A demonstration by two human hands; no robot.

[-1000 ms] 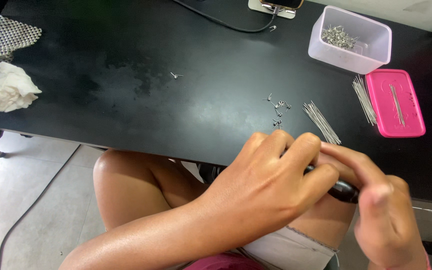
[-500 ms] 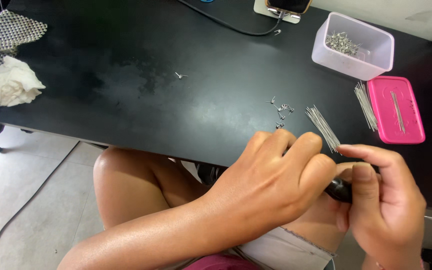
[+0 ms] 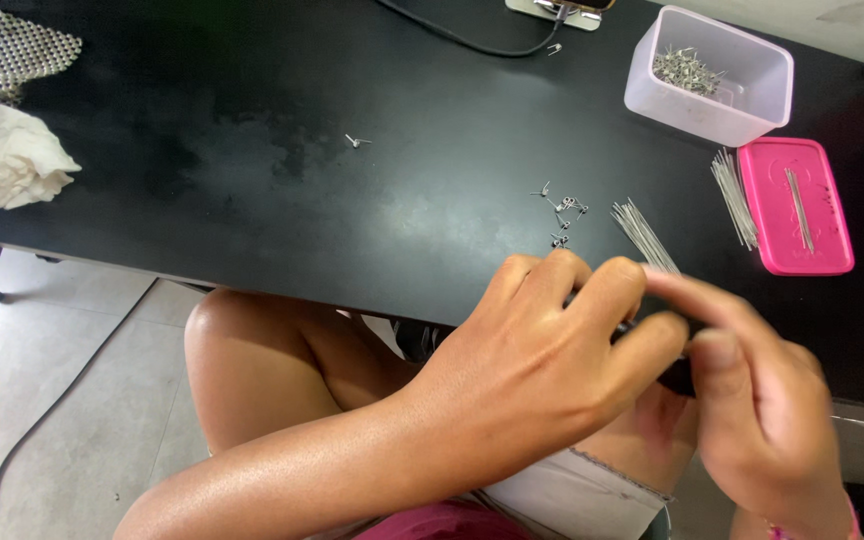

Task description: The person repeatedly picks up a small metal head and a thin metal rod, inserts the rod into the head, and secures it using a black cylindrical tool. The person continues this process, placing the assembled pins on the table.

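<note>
My left hand (image 3: 562,365) is curled at the near edge of the black table (image 3: 282,190), its fingers closed around a small dark object that is mostly hidden. My right hand (image 3: 767,400) meets it from the right, with thumb and forefinger pinched at that dark object (image 3: 674,378). A bundle of thin metal pins (image 3: 642,232) lies on the table just beyond my knuckles. A few small bent metal pieces (image 3: 562,212) are scattered to the left of the bundle.
A clear plastic box (image 3: 709,78) with small metal parts stands at the back right, its pink lid (image 3: 794,205) lying beside more pins (image 3: 732,195). A crumpled white cloth (image 3: 7,160) sits far left. A black cable (image 3: 462,40) runs along the back. My bare knee (image 3: 252,360) is below the table.
My right hand has shifted up and left, its fingers closing in on the dark object in my left hand. The view has moved slightly.
</note>
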